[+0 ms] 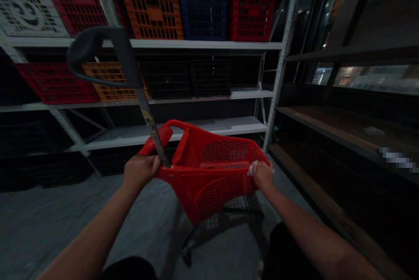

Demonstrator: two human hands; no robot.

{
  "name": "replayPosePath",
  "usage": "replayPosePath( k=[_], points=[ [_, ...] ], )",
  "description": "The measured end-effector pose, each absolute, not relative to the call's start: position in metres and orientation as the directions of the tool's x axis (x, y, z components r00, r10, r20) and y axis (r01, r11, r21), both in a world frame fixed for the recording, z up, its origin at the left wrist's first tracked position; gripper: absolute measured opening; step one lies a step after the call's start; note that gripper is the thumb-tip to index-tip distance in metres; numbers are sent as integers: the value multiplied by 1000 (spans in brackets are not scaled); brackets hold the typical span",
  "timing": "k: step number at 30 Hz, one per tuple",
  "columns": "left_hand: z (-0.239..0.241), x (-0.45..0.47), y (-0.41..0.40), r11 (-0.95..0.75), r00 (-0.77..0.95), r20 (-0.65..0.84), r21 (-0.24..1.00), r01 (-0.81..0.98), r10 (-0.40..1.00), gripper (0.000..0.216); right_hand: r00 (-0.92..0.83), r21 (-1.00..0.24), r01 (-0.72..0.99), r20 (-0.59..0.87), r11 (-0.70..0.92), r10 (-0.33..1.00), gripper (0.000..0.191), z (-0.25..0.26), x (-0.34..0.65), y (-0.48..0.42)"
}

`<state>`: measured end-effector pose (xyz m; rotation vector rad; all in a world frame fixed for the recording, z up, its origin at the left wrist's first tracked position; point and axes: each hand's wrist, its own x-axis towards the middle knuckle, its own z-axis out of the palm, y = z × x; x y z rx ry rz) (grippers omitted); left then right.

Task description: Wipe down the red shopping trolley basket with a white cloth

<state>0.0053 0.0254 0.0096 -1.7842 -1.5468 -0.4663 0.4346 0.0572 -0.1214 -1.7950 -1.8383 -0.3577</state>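
A red plastic shopping basket (212, 171) on wheels stands on the floor in front of me, with a metal pull rod ending in a black handle (98, 53) rising up to the left. My left hand (140, 171) is closed around the near left rim of the basket, beside the base of the rod. My right hand (262, 174) presses a small white cloth (253, 167) against the right rim; its fingers are closed on the cloth. The basket's inside looks bare of goods.
White metal shelving (196, 44) ahead holds red, orange, blue, black and white crates (150, 11). Its lowest shelf (183, 131) is bare. Dark wooden shelves (343, 129) run along the right. Grey concrete floor (49, 223) lies to the left.
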Motion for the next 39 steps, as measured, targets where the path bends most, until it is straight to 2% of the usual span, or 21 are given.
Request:
replayPosePath(
  k=[4, 6, 8, 11, 15, 21, 25, 30, 34, 37, 39],
  points=[
    [12, 16, 23, -13, 192, 680, -259, 966, 707, 51, -151, -192, 935, 545, 298, 824, 28, -100, 315, 48],
    [13, 18, 21, 2, 178, 681, -255, 967, 710, 51, -162, -217, 918, 557, 331, 814, 29, -83, 253, 42],
    [14, 19, 20, 10, 171, 684, -252, 968, 709, 50, -165, -300, 867, 582, 399, 796, 31, -66, 206, 36],
    [13, 17, 21, -6, 182, 689, -250, 968, 701, 50, -209, -321, 823, 596, 469, 775, 33, -53, 180, 31],
    [11, 13, 23, -37, 212, 682, -262, 964, 700, 50, -279, -216, 845, 604, 490, 747, 33, -70, 226, 39],
    [11, 11, 26, -46, 226, 693, -268, 962, 684, 48, -125, -142, 961, 546, 238, 829, 33, -107, 368, 53],
    [11, 12, 25, -48, 235, 691, -278, 959, 684, 48, 29, -170, 984, 471, 59, 881, 36, -118, 450, 58],
    [10, 13, 26, -59, 227, 668, -264, 963, 709, 48, 10, -228, 969, 418, 95, 908, 39, -122, 494, 69],
    [20, 11, 24, -133, 190, 677, -135, 982, 711, 41, 36, -265, 958, 477, 105, 878, 44, -117, 485, 58],
    [21, 18, 4, -218, 56, 831, 80, 973, 553, 31, 56, -418, 886, 529, 202, 847, 49, -117, 460, 27],
    [6, 38, -22, -290, -61, 903, 200, 936, 426, 38, 14, -519, 807, 494, 282, 870, 52, -119, 433, 0]
  ],
)
